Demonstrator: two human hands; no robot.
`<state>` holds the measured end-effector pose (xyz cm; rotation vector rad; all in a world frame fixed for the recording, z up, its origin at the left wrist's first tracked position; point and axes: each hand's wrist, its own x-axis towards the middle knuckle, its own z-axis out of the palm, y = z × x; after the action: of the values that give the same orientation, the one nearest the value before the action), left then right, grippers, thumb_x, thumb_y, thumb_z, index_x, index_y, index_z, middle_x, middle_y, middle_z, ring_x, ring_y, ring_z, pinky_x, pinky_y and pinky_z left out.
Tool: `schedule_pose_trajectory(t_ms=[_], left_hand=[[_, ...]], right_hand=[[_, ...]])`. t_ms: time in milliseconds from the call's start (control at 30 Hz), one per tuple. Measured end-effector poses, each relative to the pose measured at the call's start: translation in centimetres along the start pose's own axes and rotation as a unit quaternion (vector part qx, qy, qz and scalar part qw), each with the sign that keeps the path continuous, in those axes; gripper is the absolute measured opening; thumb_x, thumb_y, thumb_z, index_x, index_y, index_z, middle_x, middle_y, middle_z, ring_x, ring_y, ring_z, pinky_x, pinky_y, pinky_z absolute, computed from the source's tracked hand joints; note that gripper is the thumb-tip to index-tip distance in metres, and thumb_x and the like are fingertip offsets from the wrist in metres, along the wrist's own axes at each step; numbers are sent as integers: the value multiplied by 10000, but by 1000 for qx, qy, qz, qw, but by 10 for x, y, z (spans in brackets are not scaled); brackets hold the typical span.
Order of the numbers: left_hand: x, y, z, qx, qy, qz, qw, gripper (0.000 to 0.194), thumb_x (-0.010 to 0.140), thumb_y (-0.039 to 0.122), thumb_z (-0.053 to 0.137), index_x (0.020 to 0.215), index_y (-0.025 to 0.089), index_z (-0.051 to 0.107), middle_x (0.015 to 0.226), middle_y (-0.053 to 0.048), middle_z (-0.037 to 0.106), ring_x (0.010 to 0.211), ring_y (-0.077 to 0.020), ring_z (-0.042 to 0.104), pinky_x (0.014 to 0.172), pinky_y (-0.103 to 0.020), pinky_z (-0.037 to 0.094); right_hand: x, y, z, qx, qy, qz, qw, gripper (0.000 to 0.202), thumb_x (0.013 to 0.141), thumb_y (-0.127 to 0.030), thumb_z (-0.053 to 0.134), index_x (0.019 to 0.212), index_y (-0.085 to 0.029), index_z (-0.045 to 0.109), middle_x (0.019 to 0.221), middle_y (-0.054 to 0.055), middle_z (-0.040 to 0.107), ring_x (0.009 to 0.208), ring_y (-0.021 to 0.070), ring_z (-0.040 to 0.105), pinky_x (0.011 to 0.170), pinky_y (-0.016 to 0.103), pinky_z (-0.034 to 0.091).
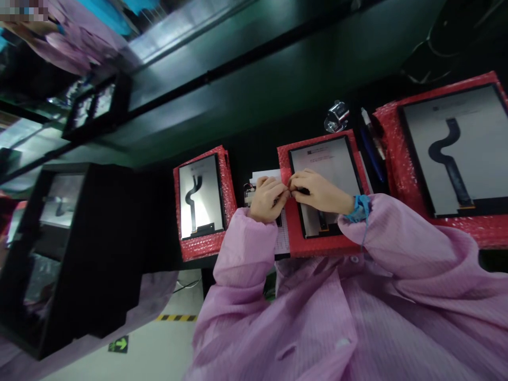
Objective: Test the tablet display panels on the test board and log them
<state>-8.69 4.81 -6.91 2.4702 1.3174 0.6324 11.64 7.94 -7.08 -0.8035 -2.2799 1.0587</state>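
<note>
My left hand (268, 200) and my right hand (319, 191) meet at the left edge of a display panel (327, 156). Both have their fingers pinched, with the fingertips almost touching. Whatever lies between them is too small or covered to make out. The panel rests back side up on red bubble wrap (286, 156). A dark flat cable on it is mostly covered by my right hand, with part showing below the fingers. Beside my left hand lie white papers (265, 174) and a small device, partly hidden. A blue band circles my right wrist.
Similar panels with curved dark flat cables lie on red bubble wrap to the left (206, 198) and right (476, 148). A shiny metal object (337, 116) and pens (373, 145) sit behind. A black box-like frame (107, 227) stands far left. Another person is at upper left.
</note>
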Motion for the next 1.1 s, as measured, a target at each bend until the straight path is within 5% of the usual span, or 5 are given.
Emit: schedule_pose_trajectory(t_ms=[433, 567, 700, 933, 1100], left_hand=[[0, -1, -1, -7, 48, -14, 999, 341, 1004, 357, 402, 703, 238, 510, 698, -25, 619, 763, -208, 577, 856, -429, 454], [-2, 0, -3, -17, 317, -133, 939, 374, 1062, 441, 292, 918, 220, 557, 957, -70, 639, 976, -232, 616, 933, -439, 501], [-16, 35, 8, 40, 502, -203, 840, 388, 1081, 468, 229, 1330, 255, 437, 1342, -120, 485, 1312, -285, 498, 1122, -515, 435], [-52, 103, 61, 49, 117, -76, 989, 782, 990, 484, 559, 1620, 233, 169, 1664, -220, 170, 1586, -400, 160, 1221, -632, 309], [-57, 101, 74, 66, 91, -89, 990, 790, 1006, 473, 531, 1648, 242, 132, 1706, -229, 120, 1609, -409, 105, 1243, -678, 239]], right_hand=[[1, 0, -6, 55, 0, 13, 998, 141, 942, -267, 514, 841, -197, 581, 1021, 85, 641, 970, 208, 575, 932, 377, 445], [-1, -1, -29, 118, -20, 79, 990, 258, 989, -354, 457, 877, -189, 622, 920, 53, 657, 812, 172, 579, 782, 327, 468], [-4, 15, -51, 4, 148, 174, 974, 263, 994, -306, 423, 870, -185, 622, 946, 101, 675, 908, 236, 610, 879, 414, 493], [-4, 80, -58, -264, 364, 255, 856, 303, 1033, -306, 357, 1124, -151, 600, 1290, 215, 547, 1312, 414, 467, 1054, 663, 423], [5, 101, -58, -269, 371, 246, 854, 368, 1065, -359, 304, 1106, -138, 595, 1286, 216, 521, 1358, 431, 444, 1020, 671, 451]])
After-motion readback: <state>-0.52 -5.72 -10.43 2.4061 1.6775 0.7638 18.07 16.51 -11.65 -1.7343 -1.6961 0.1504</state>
